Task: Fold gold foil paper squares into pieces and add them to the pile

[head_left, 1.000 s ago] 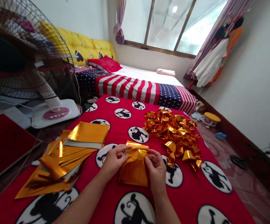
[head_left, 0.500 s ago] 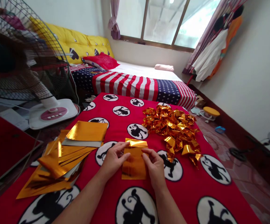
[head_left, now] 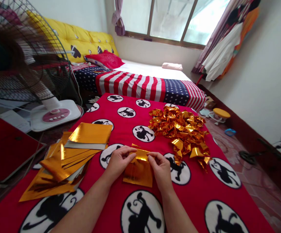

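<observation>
A gold foil sheet (head_left: 138, 173) lies on the red monkey-print cloth (head_left: 101, 210), with a folded strip along its far part. My left hand (head_left: 119, 161) pinches the left end of that fold between thumb and fingers. At the right end, my right hand (head_left: 160, 166) pinches the same fold. To the left is a loose stack of flat gold sheets (head_left: 89, 132), some showing pale undersides. A heap of folded gold foil pieces (head_left: 179, 124) rests on the cloth beyond my right hand.
A fan (head_left: 55, 113) stands at the left beside a dark red board (head_left: 6, 149). Behind the cloth is a bed (head_left: 150, 69) with a star-and-stripe cover. A yellow stool (head_left: 221, 113) is on the floor at the right.
Both hands have shifted slightly, and the fold at the sheet's far part has come nearer to me. The sheet's near edge is now a little tilted.
</observation>
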Action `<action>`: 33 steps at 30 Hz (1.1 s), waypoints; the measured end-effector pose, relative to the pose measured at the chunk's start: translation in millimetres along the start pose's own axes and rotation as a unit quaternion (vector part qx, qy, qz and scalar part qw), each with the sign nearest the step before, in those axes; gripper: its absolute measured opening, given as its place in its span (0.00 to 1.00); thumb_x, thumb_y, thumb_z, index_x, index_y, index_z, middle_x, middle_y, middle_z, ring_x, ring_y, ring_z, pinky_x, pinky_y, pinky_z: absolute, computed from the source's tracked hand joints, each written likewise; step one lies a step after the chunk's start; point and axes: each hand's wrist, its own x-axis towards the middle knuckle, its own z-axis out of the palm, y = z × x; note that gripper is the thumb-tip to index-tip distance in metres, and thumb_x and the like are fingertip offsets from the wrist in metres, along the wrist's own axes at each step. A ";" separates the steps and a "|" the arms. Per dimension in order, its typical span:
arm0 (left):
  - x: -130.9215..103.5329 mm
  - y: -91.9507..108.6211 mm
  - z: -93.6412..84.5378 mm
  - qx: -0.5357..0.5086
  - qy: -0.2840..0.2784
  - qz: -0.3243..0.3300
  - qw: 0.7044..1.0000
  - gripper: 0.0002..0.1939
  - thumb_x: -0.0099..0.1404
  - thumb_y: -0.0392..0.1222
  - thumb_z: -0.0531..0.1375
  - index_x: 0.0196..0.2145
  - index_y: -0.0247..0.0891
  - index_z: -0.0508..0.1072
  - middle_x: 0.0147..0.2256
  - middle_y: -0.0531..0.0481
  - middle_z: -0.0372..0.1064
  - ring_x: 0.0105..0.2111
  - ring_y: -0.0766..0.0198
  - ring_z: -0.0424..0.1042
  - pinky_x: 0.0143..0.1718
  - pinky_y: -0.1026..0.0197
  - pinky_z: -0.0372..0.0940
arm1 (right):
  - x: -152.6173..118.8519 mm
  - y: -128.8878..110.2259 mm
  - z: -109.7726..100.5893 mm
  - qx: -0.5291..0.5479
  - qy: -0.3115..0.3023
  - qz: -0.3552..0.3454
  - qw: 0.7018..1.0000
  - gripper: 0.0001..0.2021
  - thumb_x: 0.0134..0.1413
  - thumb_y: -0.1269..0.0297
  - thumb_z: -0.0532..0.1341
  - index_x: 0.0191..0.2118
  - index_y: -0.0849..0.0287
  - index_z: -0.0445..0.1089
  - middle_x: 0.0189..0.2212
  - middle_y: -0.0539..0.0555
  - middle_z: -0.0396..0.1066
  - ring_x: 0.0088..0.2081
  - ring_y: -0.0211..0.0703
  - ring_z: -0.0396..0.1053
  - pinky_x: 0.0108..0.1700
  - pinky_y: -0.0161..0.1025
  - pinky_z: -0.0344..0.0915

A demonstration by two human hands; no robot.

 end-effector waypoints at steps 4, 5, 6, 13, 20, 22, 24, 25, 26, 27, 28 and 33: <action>-0.9 0.9 1.0 0.034 0.015 0.015 0.999 0.11 0.59 0.40 0.61 0.39 0.39 0.79 0.32 0.48 0.72 0.27 0.66 0.67 0.27 0.66 0.61 | -0.2 3.1 1.6 0.016 -0.006 0.017 1.000 0.13 0.48 0.56 0.66 0.37 0.59 0.73 0.30 0.53 0.75 0.31 0.43 0.72 0.32 0.37 0.68; -1.1 0.8 1.0 0.038 0.016 0.020 0.999 0.11 0.58 0.39 0.61 0.40 0.39 0.79 0.32 0.49 0.72 0.26 0.67 0.65 0.26 0.67 0.60 | -0.2 4.0 1.9 0.015 -0.007 0.017 1.000 0.13 0.48 0.56 0.66 0.38 0.59 0.73 0.31 0.54 0.76 0.31 0.43 0.73 0.33 0.37 0.69; -1.3 0.8 0.9 0.039 0.015 0.023 0.999 0.12 0.58 0.39 0.61 0.40 0.39 0.79 0.32 0.49 0.72 0.26 0.68 0.64 0.26 0.67 0.59 | -0.2 4.7 2.0 0.010 -0.007 0.015 1.000 0.13 0.48 0.57 0.66 0.38 0.59 0.73 0.32 0.54 0.76 0.32 0.43 0.73 0.34 0.38 0.69; -0.5 0.0 1.5 0.033 0.006 0.018 0.999 0.17 0.57 0.38 0.61 0.45 0.40 0.77 0.38 0.49 0.69 0.24 0.71 0.61 0.23 0.68 0.58 | -1.8 3.1 2.7 -0.049 0.011 -0.019 0.999 0.10 0.50 0.59 0.65 0.37 0.59 0.74 0.33 0.55 0.76 0.35 0.45 0.73 0.38 0.40 0.69; -0.6 -2.7 1.5 0.049 0.006 0.016 0.999 0.16 0.58 0.38 0.61 0.45 0.39 0.77 0.37 0.49 0.68 0.24 0.71 0.61 0.24 0.68 0.58 | -1.9 1.5 2.2 -0.097 0.032 -0.057 0.993 0.06 0.51 0.62 0.64 0.33 0.58 0.74 0.29 0.52 0.73 0.31 0.41 0.69 0.34 0.36 0.66; -0.4 -1.9 1.8 0.054 0.008 0.015 0.998 0.16 0.57 0.37 0.61 0.45 0.39 0.77 0.36 0.50 0.69 0.24 0.71 0.61 0.24 0.69 0.58 | -1.3 3.0 2.0 -0.105 0.031 -0.061 0.992 0.05 0.51 0.63 0.64 0.33 0.58 0.74 0.27 0.51 0.71 0.28 0.38 0.66 0.31 0.34 0.63; -0.1 -1.1 2.2 0.057 0.007 0.015 0.998 0.16 0.57 0.36 0.61 0.44 0.39 0.77 0.34 0.50 0.69 0.24 0.71 0.61 0.23 0.69 0.58 | -0.7 5.0 1.8 -0.109 0.031 -0.060 0.992 0.05 0.51 0.64 0.64 0.33 0.58 0.74 0.26 0.50 0.69 0.27 0.37 0.65 0.30 0.33 0.62; -0.1 -1.0 2.4 0.057 0.006 0.015 0.998 0.15 0.57 0.36 0.61 0.43 0.39 0.77 0.33 0.51 0.70 0.24 0.71 0.61 0.24 0.69 0.58 | -0.5 6.0 1.8 -0.108 0.030 -0.058 0.992 0.05 0.51 0.64 0.64 0.33 0.58 0.74 0.26 0.50 0.69 0.27 0.37 0.64 0.29 0.33 0.61; -0.1 -1.0 2.6 0.056 0.006 0.015 0.998 0.15 0.57 0.36 0.61 0.43 0.39 0.78 0.32 0.51 0.70 0.24 0.71 0.62 0.24 0.69 0.58 | -0.3 6.8 1.7 -0.106 0.030 -0.057 0.992 0.04 0.51 0.64 0.64 0.33 0.58 0.74 0.26 0.49 0.69 0.27 0.37 0.64 0.29 0.33 0.61; -0.1 -1.3 2.7 0.055 0.005 0.016 0.998 0.15 0.57 0.36 0.61 0.43 0.39 0.78 0.31 0.51 0.70 0.24 0.70 0.62 0.24 0.69 0.58 | -0.1 7.5 1.7 -0.105 0.030 -0.057 0.992 0.04 0.51 0.64 0.64 0.33 0.58 0.74 0.26 0.49 0.69 0.27 0.37 0.64 0.30 0.33 0.61; -0.3 -1.6 2.7 0.054 0.006 0.017 0.998 0.15 0.57 0.36 0.61 0.43 0.39 0.78 0.31 0.51 0.70 0.24 0.70 0.62 0.24 0.68 0.58 | -0.1 7.9 1.8 -0.104 0.029 -0.056 0.993 0.04 0.50 0.64 0.64 0.33 0.57 0.74 0.27 0.49 0.69 0.27 0.37 0.64 0.30 0.33 0.61; -1.3 -2.2 2.3 0.066 0.018 0.027 0.997 0.13 0.58 0.38 0.62 0.42 0.39 0.78 0.34 0.49 0.73 0.27 0.67 0.67 0.28 0.67 0.62 | -1.0 6.0 2.6 -0.103 0.028 -0.055 0.993 0.04 0.50 0.65 0.64 0.33 0.57 0.73 0.27 0.49 0.70 0.27 0.37 0.65 0.30 0.33 0.61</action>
